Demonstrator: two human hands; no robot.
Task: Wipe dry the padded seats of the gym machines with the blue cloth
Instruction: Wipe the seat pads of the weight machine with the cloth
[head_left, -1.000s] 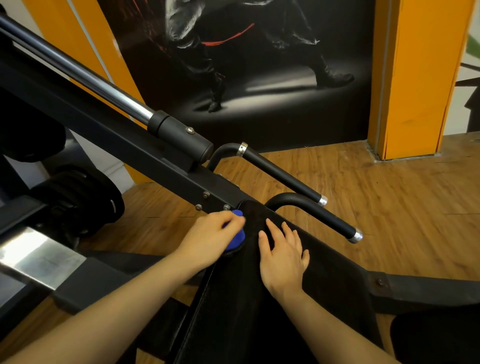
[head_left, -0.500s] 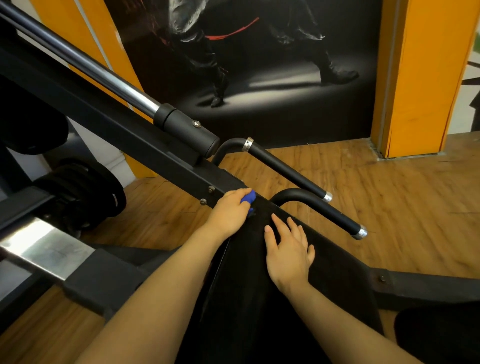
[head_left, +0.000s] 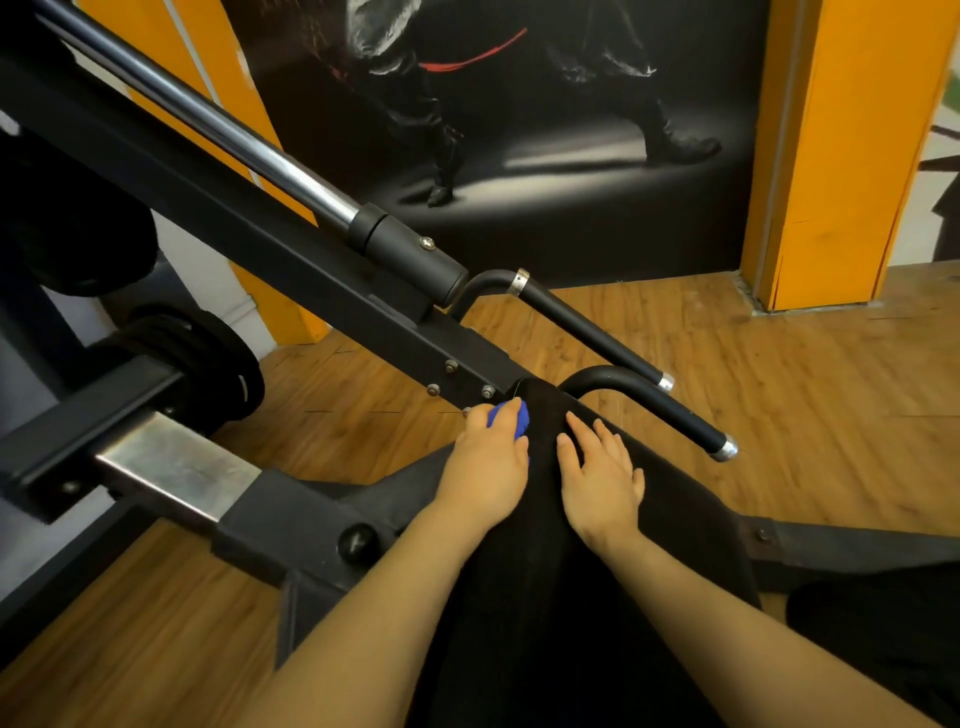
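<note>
The left hand has slid back a little from the far tip of the padded seat. Half a second ago it was pushed right up against the bolted frame at that tip. Now it sits just short of it, on the seat's left edge, with more of the blue cloth showing past the fingertips. This looks like the return half of a back-and-forth stroke, so the narrow far end of the seat is probably nearly dry and the wider near part likely remains to be wiped.

The left hand's fingers are curled over the bunched cloth, gripping it and pressing it against the seat. The right hand lies flat on the seat just right of the left hand, its fingers straight and slightly spread and holding nothing. It has barely shifted, and it seems to be bracing the person.

A curved black handle rises just beyond the seat's far tip. No bucket, bin or other container is in view.
</note>
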